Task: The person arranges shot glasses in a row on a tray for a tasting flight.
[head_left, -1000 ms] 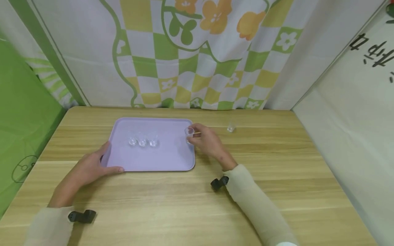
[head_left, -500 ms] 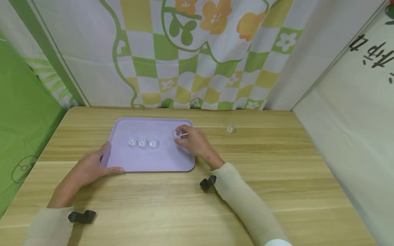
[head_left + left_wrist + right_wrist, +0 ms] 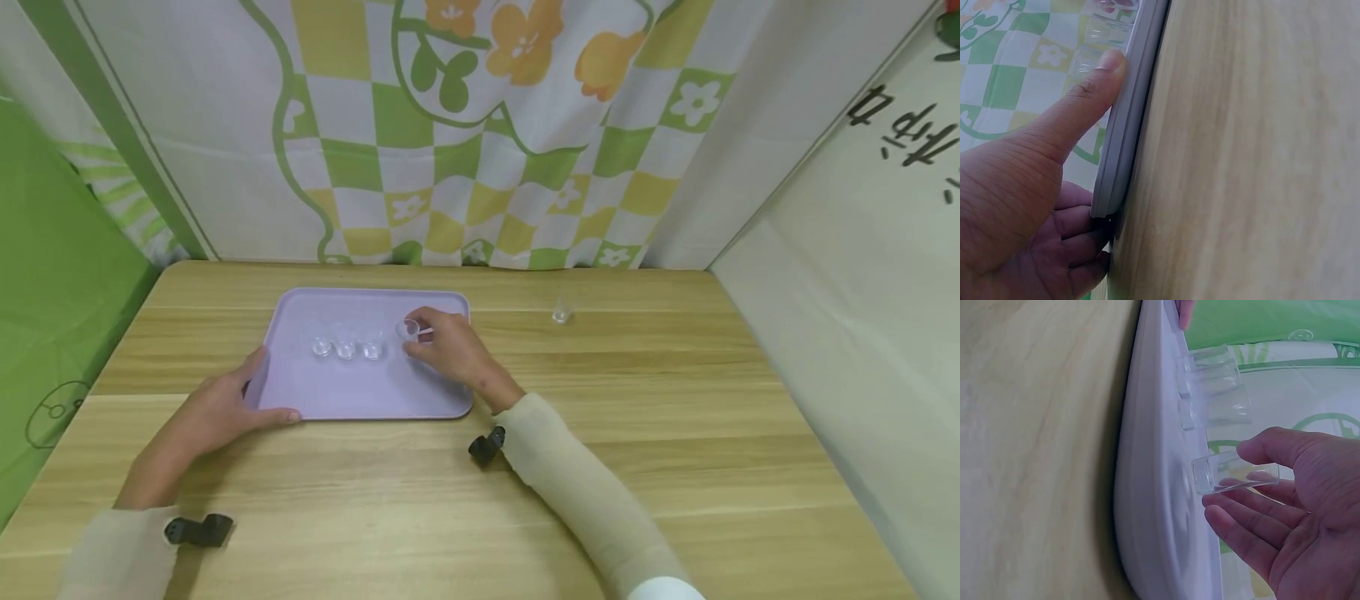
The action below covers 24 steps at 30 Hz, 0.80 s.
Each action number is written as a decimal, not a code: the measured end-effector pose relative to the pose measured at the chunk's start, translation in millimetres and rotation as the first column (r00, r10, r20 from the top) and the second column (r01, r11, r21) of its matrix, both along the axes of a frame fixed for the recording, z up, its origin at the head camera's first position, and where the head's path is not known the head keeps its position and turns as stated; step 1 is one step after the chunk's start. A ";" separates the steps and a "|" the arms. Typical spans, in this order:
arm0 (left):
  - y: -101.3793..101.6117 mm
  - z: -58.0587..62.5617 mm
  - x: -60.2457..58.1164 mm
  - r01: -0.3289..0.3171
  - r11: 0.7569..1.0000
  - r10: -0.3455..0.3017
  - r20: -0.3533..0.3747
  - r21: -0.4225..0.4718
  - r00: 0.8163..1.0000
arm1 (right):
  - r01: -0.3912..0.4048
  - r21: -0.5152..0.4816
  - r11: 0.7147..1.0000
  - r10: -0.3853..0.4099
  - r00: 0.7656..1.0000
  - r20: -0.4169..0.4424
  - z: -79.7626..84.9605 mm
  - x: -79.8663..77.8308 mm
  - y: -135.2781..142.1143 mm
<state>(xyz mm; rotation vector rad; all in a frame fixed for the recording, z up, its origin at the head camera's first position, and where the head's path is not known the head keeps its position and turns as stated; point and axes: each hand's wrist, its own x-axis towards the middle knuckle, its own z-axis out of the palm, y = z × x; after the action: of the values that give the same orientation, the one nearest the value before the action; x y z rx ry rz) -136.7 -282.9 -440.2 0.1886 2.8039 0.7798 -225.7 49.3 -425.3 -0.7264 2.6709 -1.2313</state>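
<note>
A lilac tray [image 3: 352, 398] lies on the wooden table. My left hand [image 3: 222, 405] grips its near left corner, thumb [image 3: 1100, 78] along the edge and the other fingers around the side. Between thumb and fingers, my right hand [image 3: 453, 348] pinches a small clear shot glass [image 3: 1210, 474] over the right half of the tray. That glass is upright, its base close to the tray surface. Left of it, three similar glasses stand in a row, the nearest being the right one [image 3: 372, 349]. In the right wrist view this row of glasses [image 3: 1216, 409] sits further along the tray.
One more small clear glass [image 3: 561, 314] stands on the table [image 3: 637, 375] beyond the tray's right side. A patterned curtain [image 3: 480, 192] hangs behind the table's back edge. Green cloth [image 3: 60, 275] borders the left side, and a white sheet [image 3: 847, 275] borders the right.
My right hand has carried the pinched glass leftward from the tray's right rim toward the row of glasses. The left hand and tray have stayed in place.
</note>
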 end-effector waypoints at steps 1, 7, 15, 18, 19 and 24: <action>-0.4 0.0 -0.1 0.002 1.000 -0.002 -0.002 -0.002 1.000 | -0.004 0.002 1.000 0.004 1.000 0.000 -0.4 0.0 -1.6; 0.0 0.3 -0.5 -0.002 1.000 0.002 0.004 -0.007 1.000 | -0.009 0.020 1.000 0.009 1.000 0.005 -1.0 0.2 -8.4; 0.5 0.2 0.5 0.000 1.000 0.000 -0.003 -0.007 1.000 | -0.015 0.035 0.999 0.015 1.000 0.000 -3.1 -0.9 -12.0; -0.2 0.8 0.2 0.003 1.000 -0.003 -0.003 -0.006 1.000 | -0.016 0.036 0.999 0.016 1.000 0.002 -2.4 -0.2 -12.4; -0.2 0.8 0.3 0.003 1.000 -0.003 -0.004 -0.005 1.000 | -0.015 0.037 0.999 0.015 1.000 0.002 -1.9 0.1 -12.3; -0.4 0.6 0.0 0.003 1.000 -0.003 -0.003 -0.004 1.000 | -0.011 0.042 0.999 0.011 1.000 0.001 -0.3 1.0 -12.4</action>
<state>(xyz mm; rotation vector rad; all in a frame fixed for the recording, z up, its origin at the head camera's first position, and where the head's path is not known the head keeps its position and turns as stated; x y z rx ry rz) -136.7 -283.3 -439.6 0.1930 2.8072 0.7732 -224.7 36.9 -425.6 -0.7331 2.6799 -1.1684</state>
